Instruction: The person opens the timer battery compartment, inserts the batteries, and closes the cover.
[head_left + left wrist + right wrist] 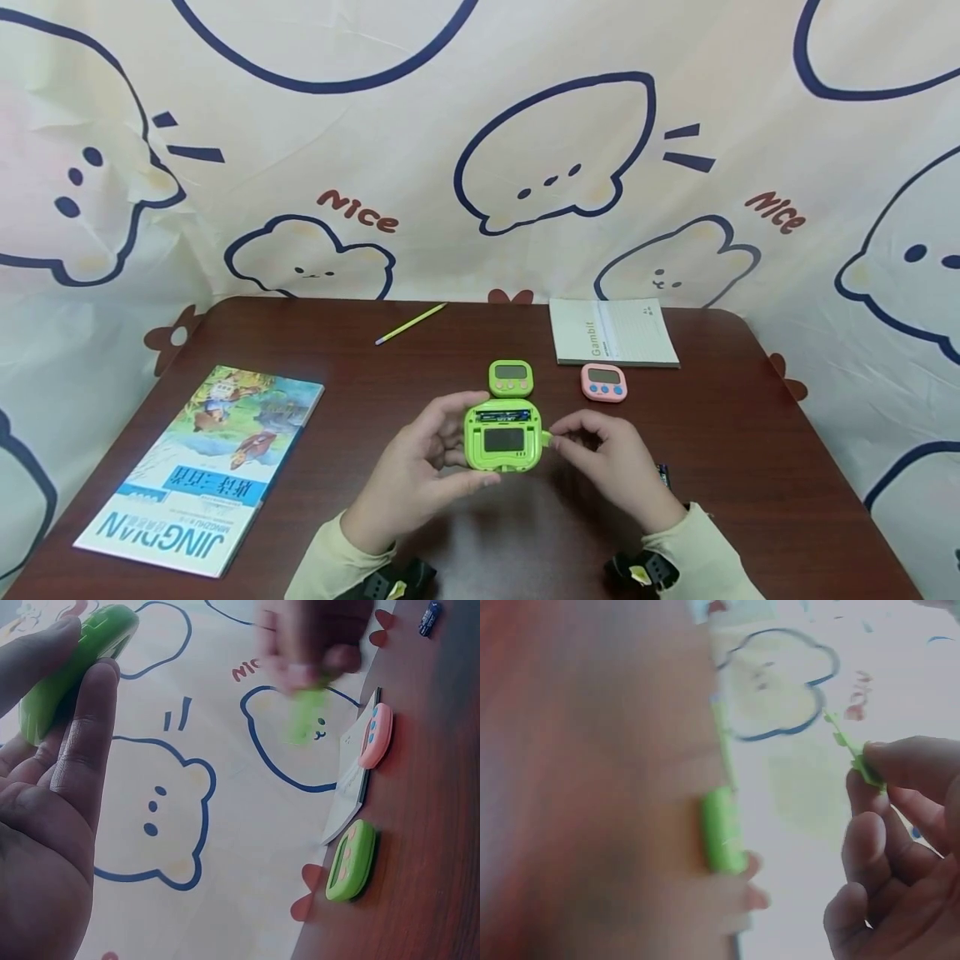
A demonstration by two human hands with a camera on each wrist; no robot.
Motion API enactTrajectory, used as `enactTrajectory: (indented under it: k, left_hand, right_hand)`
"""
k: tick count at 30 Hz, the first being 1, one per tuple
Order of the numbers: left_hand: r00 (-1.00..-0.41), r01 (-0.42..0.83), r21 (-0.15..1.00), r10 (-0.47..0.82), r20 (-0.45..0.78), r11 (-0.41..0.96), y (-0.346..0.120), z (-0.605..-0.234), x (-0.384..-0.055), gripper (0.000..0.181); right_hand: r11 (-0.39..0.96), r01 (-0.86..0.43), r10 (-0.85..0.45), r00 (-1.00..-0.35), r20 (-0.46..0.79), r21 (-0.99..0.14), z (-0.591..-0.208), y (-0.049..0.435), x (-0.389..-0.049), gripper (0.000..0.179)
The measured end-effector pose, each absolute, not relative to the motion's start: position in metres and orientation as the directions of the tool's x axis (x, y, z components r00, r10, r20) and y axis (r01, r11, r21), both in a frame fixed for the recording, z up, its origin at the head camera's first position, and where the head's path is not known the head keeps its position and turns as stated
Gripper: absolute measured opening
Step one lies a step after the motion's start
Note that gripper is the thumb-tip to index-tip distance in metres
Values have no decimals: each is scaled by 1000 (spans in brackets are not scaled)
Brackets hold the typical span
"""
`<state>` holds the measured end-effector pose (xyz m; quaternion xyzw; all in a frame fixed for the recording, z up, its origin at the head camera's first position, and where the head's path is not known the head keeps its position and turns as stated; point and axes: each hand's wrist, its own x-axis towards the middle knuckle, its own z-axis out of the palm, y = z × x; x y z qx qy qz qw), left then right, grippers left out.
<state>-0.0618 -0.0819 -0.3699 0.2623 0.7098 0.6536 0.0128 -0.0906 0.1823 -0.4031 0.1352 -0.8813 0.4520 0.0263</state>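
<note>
My left hand [416, 479] grips a green digital timer [504, 437] between thumb and fingers, its back turned up. In its uncovered slot lies a dark battery [503, 415]. At the timer's right side, my right hand [618, 467] pinches a small green battery cover [546, 438] between thumb and forefinger. The right wrist view shows small tabs along the cover's edge [855, 754]; in the left wrist view it is blurred. Just beyond the held timer, a second green timer [511, 379] rests on the table.
A pink timer [603, 383] sits by a notebook [615, 333] at the back right. Another battery [430, 619] lies on the table, partly hidden by the right wrist in the head view. A pencil [411, 323] lies at the back, a book [202, 471] at the left.
</note>
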Motion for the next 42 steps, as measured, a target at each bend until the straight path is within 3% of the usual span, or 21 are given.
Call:
enactTrajectory:
  k: [7, 22, 31, 42]
  left_hand:
    - [-847, 382, 924, 394, 357, -16, -81, -372, -63, 78]
    - [-824, 404, 914, 420, 380, -34, -80, -375, -63, 73]
    - [-826, 403, 915, 418, 378, -30, -79, -374, -62, 73]
    - [-806, 430, 901, 422, 415, -65, -78, -373, -62, 72]
  right_hand:
    - [482, -349, -191, -937, 292, -803, -362, 175, -94, 11]
    - [392, -395, -258, -914, 312, -831, -319, 158, -97, 9]
    - [302, -483, -349, -859, 376, -822, -306, 147, -86, 12]
    - [302, -573, -375, -806, 457, -762, -311, 143, -84, 14]
